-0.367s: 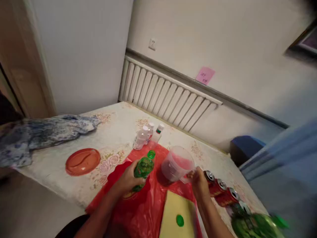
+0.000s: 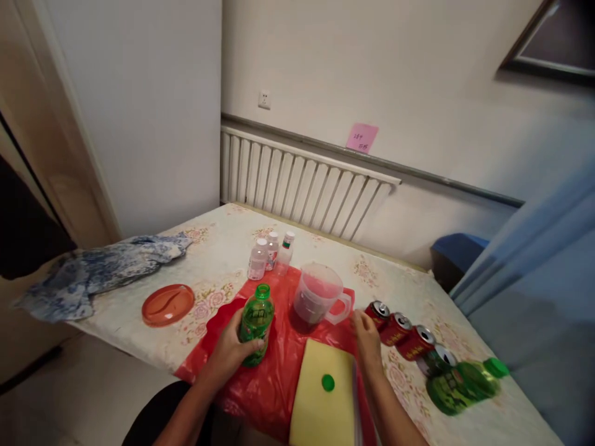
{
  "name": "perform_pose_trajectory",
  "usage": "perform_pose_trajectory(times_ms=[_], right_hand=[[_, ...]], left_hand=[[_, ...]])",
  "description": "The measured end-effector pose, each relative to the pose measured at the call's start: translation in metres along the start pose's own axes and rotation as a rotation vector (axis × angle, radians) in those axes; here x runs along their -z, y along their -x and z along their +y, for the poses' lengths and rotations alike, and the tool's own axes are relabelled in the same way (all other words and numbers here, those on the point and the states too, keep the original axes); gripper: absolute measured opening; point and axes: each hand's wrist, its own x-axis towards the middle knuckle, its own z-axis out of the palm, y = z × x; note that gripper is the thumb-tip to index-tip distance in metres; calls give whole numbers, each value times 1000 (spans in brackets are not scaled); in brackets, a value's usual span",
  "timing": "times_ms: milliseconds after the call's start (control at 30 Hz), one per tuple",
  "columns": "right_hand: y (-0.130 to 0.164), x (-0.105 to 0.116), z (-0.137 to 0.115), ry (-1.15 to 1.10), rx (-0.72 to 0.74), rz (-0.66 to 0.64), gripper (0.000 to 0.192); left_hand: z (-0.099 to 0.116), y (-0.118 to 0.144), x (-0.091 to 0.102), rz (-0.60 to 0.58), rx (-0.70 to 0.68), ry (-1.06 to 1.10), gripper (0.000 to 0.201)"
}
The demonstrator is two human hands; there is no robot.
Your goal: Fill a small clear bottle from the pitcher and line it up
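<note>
hands well apart. left hand [image 2: 235,347] wrapped round a green plastic bottle [image 2: 257,321], lower middle of frame, mouth uncovered, roughly upright. right hand [image 2: 367,341] just beside the handle of a translucent plastic pitcher [image 2: 316,297], centre of frame, dark liquid inside; fingers curled, cannot tell whether they close on anything. green cap [image 2: 328,383] lies on a yellow-covered book [image 2: 320,418], bottom centre (a second green bottle [image 2: 462,388], lower right, wears its cap). red cans [image 2: 397,328] near the right hand.
</note>
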Motion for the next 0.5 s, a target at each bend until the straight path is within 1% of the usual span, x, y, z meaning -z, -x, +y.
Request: perform_pose_trajectory(times_ms=[33, 100, 200, 300, 367, 433, 500], right_hand=[[8, 8, 5, 26, -20, 8, 53], [28, 21, 16, 103, -61, -16, 50], [61, 36, 37, 250, -50, -123, 46], [89, 41, 54, 307, 58, -254, 45], [100, 42, 60, 344, 139, -334, 48], [107, 42, 62, 389, 204, -379, 50], [110, 41, 61, 441, 250, -391, 49]], left_hand=[[3, 6, -3, 7, -2, -1, 74], [5, 18, -9, 10, -4, -3, 74], [3, 34, -20, -6, -2, 2, 76], [-2, 45, -33, -31, 11, 2, 76], [-4, 50, -42, -60, 23, 15, 75], [-6, 55, -51, -102, 39, 34, 77], [-6, 60, -59, -129, 48, 42, 78]])
